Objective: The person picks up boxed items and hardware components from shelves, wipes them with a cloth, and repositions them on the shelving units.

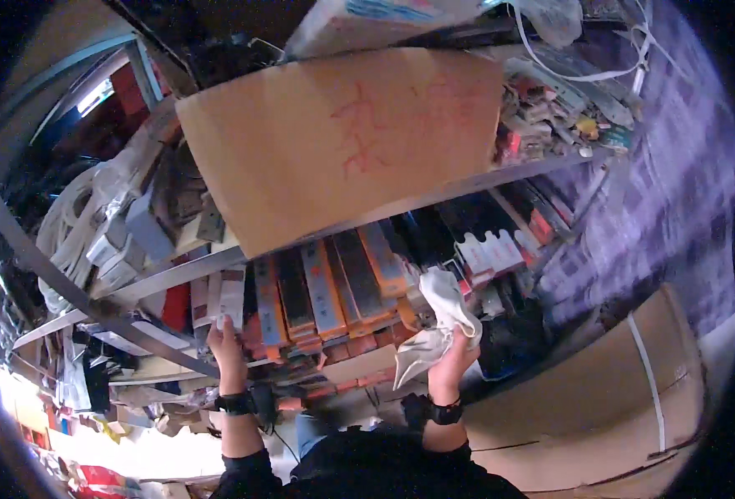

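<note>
Cloth [449, 301], pale and bunched, is clamped in my right hand [450, 370]; on my feed it spills forward and left of that grip, long axis roughly away from me. My left hand [228, 358] is nearer the white box [232, 293], at its near end; whether it pinches, I can't tell.

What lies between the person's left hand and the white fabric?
In the head view, a row of orange-edged boxes lies between the left hand and the white fabric.
</note>
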`<act>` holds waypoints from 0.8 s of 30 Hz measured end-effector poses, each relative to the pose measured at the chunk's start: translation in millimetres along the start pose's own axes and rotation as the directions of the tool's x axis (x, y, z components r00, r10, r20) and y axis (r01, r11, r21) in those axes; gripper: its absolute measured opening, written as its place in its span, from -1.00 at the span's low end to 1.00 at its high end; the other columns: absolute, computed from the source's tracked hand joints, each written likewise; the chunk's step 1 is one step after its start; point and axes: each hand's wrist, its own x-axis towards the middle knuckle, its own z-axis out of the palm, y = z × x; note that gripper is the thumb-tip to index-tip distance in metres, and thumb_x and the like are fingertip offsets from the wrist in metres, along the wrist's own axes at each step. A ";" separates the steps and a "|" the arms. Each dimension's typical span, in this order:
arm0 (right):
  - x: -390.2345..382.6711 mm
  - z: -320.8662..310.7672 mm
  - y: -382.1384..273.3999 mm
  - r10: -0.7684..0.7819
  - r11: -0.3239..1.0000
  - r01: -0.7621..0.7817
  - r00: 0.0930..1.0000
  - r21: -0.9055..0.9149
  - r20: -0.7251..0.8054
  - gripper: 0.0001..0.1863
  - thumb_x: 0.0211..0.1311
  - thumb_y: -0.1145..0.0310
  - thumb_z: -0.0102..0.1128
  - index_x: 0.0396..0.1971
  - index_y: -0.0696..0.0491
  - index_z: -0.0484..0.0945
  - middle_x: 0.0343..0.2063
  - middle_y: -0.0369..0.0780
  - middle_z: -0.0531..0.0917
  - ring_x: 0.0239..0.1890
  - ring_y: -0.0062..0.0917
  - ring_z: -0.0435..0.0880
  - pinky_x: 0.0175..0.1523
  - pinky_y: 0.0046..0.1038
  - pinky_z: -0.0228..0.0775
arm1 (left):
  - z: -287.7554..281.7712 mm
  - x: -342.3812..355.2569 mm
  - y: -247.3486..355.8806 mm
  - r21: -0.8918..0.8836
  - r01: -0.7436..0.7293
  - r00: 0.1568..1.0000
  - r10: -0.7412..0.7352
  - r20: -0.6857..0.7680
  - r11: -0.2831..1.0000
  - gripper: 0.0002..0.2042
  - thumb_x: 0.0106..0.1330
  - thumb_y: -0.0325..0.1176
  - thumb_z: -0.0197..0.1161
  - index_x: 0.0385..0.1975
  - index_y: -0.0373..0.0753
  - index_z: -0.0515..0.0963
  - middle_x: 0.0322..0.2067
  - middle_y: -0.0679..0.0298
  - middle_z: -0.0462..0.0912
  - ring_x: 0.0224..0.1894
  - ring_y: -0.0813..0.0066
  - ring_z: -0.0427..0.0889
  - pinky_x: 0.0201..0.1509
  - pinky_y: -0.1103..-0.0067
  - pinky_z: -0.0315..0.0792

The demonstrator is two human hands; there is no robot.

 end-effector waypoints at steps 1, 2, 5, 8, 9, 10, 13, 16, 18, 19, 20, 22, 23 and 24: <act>4.3 -2.1 -5.9 -0.008 1.000 0.008 1.000 -0.010 -0.014 -0.68 -0.01 0.42 0.04 -0.21 0.22 0.37 -0.22 -0.21 0.46 -0.21 -0.54 0.43 -0.11 -0.51 0.21 | 0.6 7.9 -7.2 0.049 0.012 1.000 -0.013 0.016 0.999 -0.72 0.18 -0.23 0.04 -0.35 -0.37 0.36 -0.77 0.38 0.33 -0.78 0.63 0.29 -0.76 0.71 0.13; 4.9 -3.0 -13.6 -0.021 1.000 0.021 1.000 -0.022 -0.006 -0.69 -0.01 0.43 0.04 -0.22 0.23 0.37 -0.24 -0.21 0.47 -0.22 -0.53 0.44 -0.11 -0.51 0.22 | -1.5 12.4 -20.9 0.060 0.028 0.999 -0.029 0.015 0.998 -0.72 0.18 -0.23 0.04 -0.35 -0.37 0.36 -0.77 0.38 0.33 -0.78 0.63 0.29 -0.76 0.71 0.13; 17.0 -21.3 -12.8 -0.021 0.999 0.021 1.000 -0.035 0.008 -0.69 -0.01 0.43 -0.02 -0.22 0.24 0.37 -0.24 -0.21 0.47 -0.24 -0.51 0.45 -0.12 -0.50 0.23 | -3.8 25.1 -44.7 0.090 0.058 0.998 -0.058 0.003 0.994 -0.65 0.17 -0.20 0.06 -0.27 -0.42 0.36 -0.76 0.35 0.35 -0.76 0.64 0.32 -0.75 0.68 0.16; 16.1 -26.2 -25.9 0.025 0.998 -0.023 0.999 -0.055 0.030 -0.70 0.02 0.42 -0.03 -0.21 0.22 0.36 -0.24 -0.21 0.48 -0.23 -0.49 0.46 -0.14 -0.48 0.27 | -13.1 30.8 -55.8 0.640 -0.297 0.929 0.371 0.020 0.709 -0.58 0.11 -0.16 0.10 -0.18 -0.41 0.34 -0.74 0.23 0.42 -0.78 0.47 0.34 -0.70 0.55 0.22; 17.5 -28.4 -26.9 0.043 0.996 -0.040 0.998 -0.081 0.036 -0.70 0.02 0.42 -0.03 -0.21 0.22 0.36 -0.24 -0.21 0.48 -0.23 -0.49 0.46 -0.14 -0.48 0.27 | -7.9 31.4 -53.3 0.753 -0.378 0.857 0.512 0.064 0.538 -0.57 0.09 -0.16 0.11 -0.16 -0.39 0.34 -0.73 0.19 0.43 -0.78 0.41 0.35 -0.67 0.51 0.24; 16.5 -29.9 -26.5 0.106 0.994 -0.105 0.993 -0.032 0.053 -0.67 0.02 0.38 -0.04 -0.19 0.20 0.36 -0.22 -0.21 0.47 -0.21 -0.50 0.45 -0.13 -0.49 0.25 | -8.7 25.1 -50.9 0.790 -0.402 0.826 0.556 0.094 0.463 -0.58 0.08 -0.16 0.11 -0.15 -0.35 0.34 -0.74 0.17 0.44 -0.78 0.37 0.35 -0.65 0.49 0.24; 17.0 -34.3 -27.4 0.188 0.981 -0.185 0.980 -0.053 0.065 -0.63 0.04 0.29 -0.07 -0.15 0.17 0.34 -0.18 -0.22 0.44 -0.17 -0.49 0.42 -0.10 -0.49 0.22 | 18.7 -9.6 12.3 0.819 -0.359 0.858 0.503 0.101 0.448 -0.61 0.06 -0.22 0.14 -0.13 -0.25 0.34 -0.79 0.22 0.40 -0.78 0.39 0.36 -0.65 0.50 0.23; 4.3 -29.1 -27.6 0.230 0.973 -0.228 0.970 -0.044 0.075 -0.65 0.03 0.31 -0.07 -0.16 0.15 0.33 -0.22 -0.18 0.44 -0.20 -0.44 0.44 -0.14 -0.41 0.27 | 26.5 -13.7 23.4 0.668 -0.463 0.868 0.449 0.209 0.582 -0.61 0.03 -0.32 0.16 -0.11 -0.23 0.33 -0.81 0.26 0.36 -0.81 0.46 0.34 -0.68 0.51 0.21; -1.5 -38.8 -22.0 0.099 0.981 -0.081 0.991 -0.178 0.093 -0.63 0.03 0.29 -0.07 -0.16 0.15 0.32 -0.22 -0.18 0.43 -0.20 -0.44 0.43 -0.13 -0.41 0.27 | 52.9 -31.2 29.5 0.557 -0.516 0.857 0.384 0.345 0.651 -0.56 0.00 -0.32 0.19 -0.08 -0.24 0.29 -0.73 0.25 0.41 -0.78 0.44 0.36 -0.67 0.51 0.27; -1.1 -38.5 -17.0 -0.060 0.957 0.098 0.988 -0.275 0.144 -0.62 0.02 0.28 -0.07 -0.15 0.14 0.31 -0.22 -0.18 0.43 -0.20 -0.44 0.43 -0.12 -0.41 0.27 | 70.4 -41.2 31.2 0.485 -0.517 0.848 0.346 0.401 0.705 -0.51 -0.02 -0.29 0.21 -0.06 -0.26 0.26 -0.68 0.23 0.44 -0.76 0.40 0.40 -0.65 0.51 0.31; -4.6 -26.4 -28.1 0.192 0.981 -0.193 0.979 0.006 0.064 -0.63 0.04 0.26 -0.09 -0.15 0.13 0.29 -0.21 -0.16 0.42 -0.18 -0.43 0.41 -0.07 -0.42 0.24 | 84.4 -50.9 26.7 0.516 -0.653 0.756 0.435 0.490 0.554 -0.45 -0.05 -0.22 0.23 -0.05 -0.28 0.23 -0.64 0.21 0.46 -0.72 0.34 0.43 -0.62 0.50 0.35; -8.2 -27.5 -20.7 0.228 0.972 -0.232 0.967 0.027 0.115 -0.64 0.05 0.25 -0.11 -0.16 0.13 0.30 -0.21 -0.15 0.42 -0.17 -0.42 0.41 -0.06 -0.42 0.23 | 103.6 -64.9 21.6 0.532 -0.758 0.650 0.492 0.579 0.376 -0.38 -0.08 -0.15 0.24 -0.03 -0.31 0.20 -0.59 0.19 0.49 -0.68 0.28 0.47 -0.59 0.48 0.39; -8.5 -29.1 -19.9 0.244 0.966 -0.254 0.956 0.047 0.162 -0.64 0.06 0.24 -0.13 -0.17 0.12 0.30 -0.22 -0.14 0.41 -0.16 -0.42 0.40 -0.04 -0.42 0.21 | 115.3 -68.4 23.3 0.623 -0.738 0.664 0.441 0.603 0.260 -0.33 -0.12 -0.10 0.25 -0.01 -0.30 0.18 -0.58 0.15 0.48 -0.58 0.22 0.50 -0.51 0.45 0.40; -11.7 -32.3 -16.7 0.252 0.964 -0.263 0.953 0.044 0.170 -0.64 0.06 0.24 -0.13 -0.17 0.12 0.30 -0.22 -0.14 0.41 -0.16 -0.42 0.40 -0.04 -0.42 0.21 | 122.9 -69.9 24.6 0.699 -0.703 0.684 0.392 0.615 0.130 -0.28 -0.15 -0.05 0.26 0.01 -0.30 0.17 -0.56 0.11 0.48 -0.49 0.16 0.52 -0.44 0.43 0.42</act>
